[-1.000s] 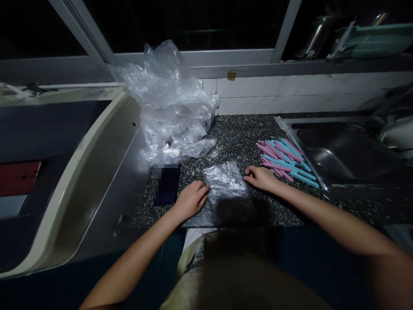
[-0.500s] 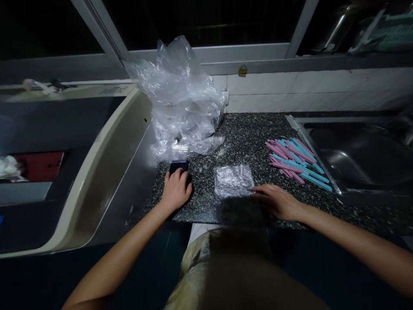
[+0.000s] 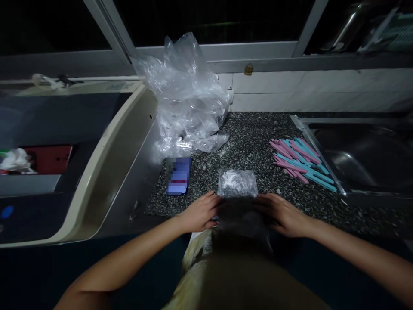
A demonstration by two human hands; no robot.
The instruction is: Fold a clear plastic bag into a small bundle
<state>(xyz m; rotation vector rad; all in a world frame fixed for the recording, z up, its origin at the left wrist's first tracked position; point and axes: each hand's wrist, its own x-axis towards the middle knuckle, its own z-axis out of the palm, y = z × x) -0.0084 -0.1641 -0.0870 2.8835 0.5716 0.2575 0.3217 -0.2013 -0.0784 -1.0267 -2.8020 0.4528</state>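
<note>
A small clear plastic packet [image 3: 237, 183] lies flat on the speckled dark counter [image 3: 254, 142], close to its front edge. My left hand [image 3: 200, 212] rests at the packet's near left corner, fingers touching it. Against the near right corner lies my right hand [image 3: 281, 212], fingers spread. The near part of the packet is in deep shadow, so the grip is unclear. A phone [image 3: 178, 175] with a lit screen lies left of the packet.
A big crumpled clear plastic bag [image 3: 185, 94] stands at the back left. A pile of pink and blue sticks [image 3: 300, 161] lies at the right, beside a steel sink [image 3: 361, 155]. A cream-edged appliance lid [image 3: 109, 159] borders the counter's left.
My left hand left the phone and came back to the packet's left corner. The phone's screen is now lit. My right hand stayed at the packet's right side.
</note>
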